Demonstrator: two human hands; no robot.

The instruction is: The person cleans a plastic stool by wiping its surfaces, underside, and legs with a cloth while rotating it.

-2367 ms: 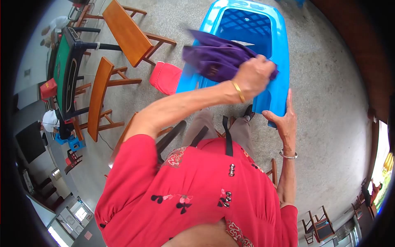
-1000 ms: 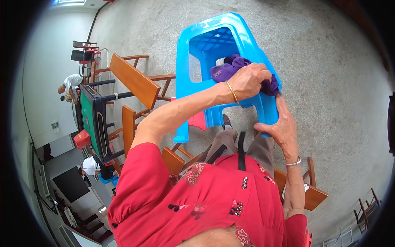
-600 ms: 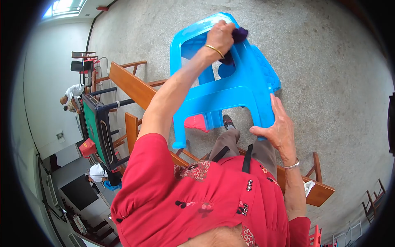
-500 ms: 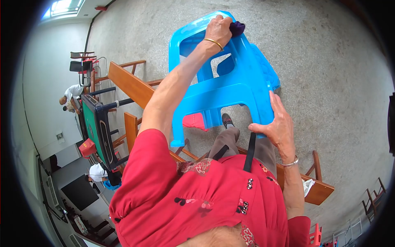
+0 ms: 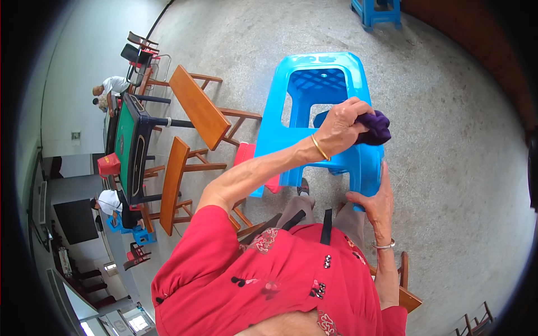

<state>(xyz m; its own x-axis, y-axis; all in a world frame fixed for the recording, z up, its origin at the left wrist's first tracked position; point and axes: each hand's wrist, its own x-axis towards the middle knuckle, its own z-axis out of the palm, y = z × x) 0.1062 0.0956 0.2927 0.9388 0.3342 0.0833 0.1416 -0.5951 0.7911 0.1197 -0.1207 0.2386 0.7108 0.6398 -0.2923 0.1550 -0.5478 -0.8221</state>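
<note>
A blue plastic stool (image 5: pixel 277 134) is tilted in front of me, its legs toward my body and its latticed underside showing through the open frame. My left hand (image 5: pixel 339 129), wearing a gold bangle, grips a bunched dark purple cloth (image 5: pixel 376 127) over the stool's side near a leg. Lower down, my right hand (image 5: pixel 378 204), with a silver bangle, is clasped around the end of a stool leg, thumb on one side and fingers on the other. Part of a pink-red object (image 5: pixel 244 159) shows behind the stool.
Wooden benches (image 5: pixel 196 109) stand to the left, beside a green-topped table (image 5: pixel 126 140). Two people in white tops (image 5: pixel 115 84) are near that table, with another person (image 5: pixel 109 201) seated lower left. Another blue stool (image 5: pixel 381 14) stands on the floor at the top.
My left hand has moved the cloth down from the stool's far corner to nearer my right hand. My right hand stays on the leg. The view has shifted, showing another blue stool.
</note>
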